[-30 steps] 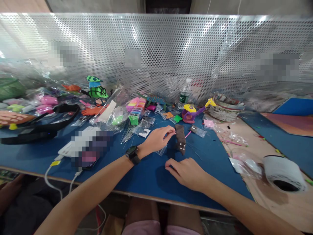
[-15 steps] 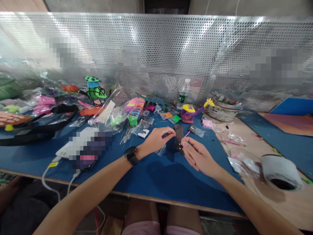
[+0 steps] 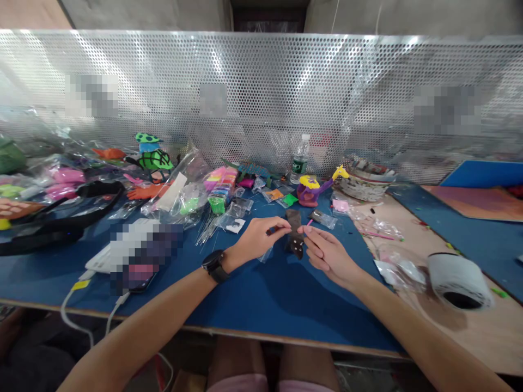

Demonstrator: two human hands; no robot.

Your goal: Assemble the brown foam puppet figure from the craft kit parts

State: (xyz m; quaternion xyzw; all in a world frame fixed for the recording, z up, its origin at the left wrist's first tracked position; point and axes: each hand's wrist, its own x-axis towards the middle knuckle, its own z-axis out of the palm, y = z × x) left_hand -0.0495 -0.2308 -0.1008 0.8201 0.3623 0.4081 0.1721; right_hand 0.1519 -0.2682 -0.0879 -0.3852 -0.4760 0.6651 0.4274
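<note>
A dark brown clay piece with small white dots (image 3: 297,246) lies on the blue table top between my two hands. My left hand (image 3: 261,237) reaches in from the left, wearing a black watch (image 3: 216,265). Its thumb and forefinger are pinched together at the brown piece's left edge; whatever they grip is too small to make out. From the right, my right hand (image 3: 329,253) pinches a thin pink stick (image 3: 309,222), whose tip points up past the fingers. Its fingertips are close to those of the left hand, just beside the brown piece.
Behind the hands stand a purple and yellow clay giraffe figure (image 3: 312,191), a water bottle (image 3: 300,160) and a basket (image 3: 363,182). Left are a phone (image 3: 143,272), cables, thin wires (image 3: 207,231) and bagged clay (image 3: 220,185). A white roll (image 3: 460,277) sits right. A perforated metal screen (image 3: 261,71) closes the back.
The view has shifted slightly. My right hand has moved up along the brown piece, away from its dotted end, which shows more fully. The left hand stays pinched beside it.
</note>
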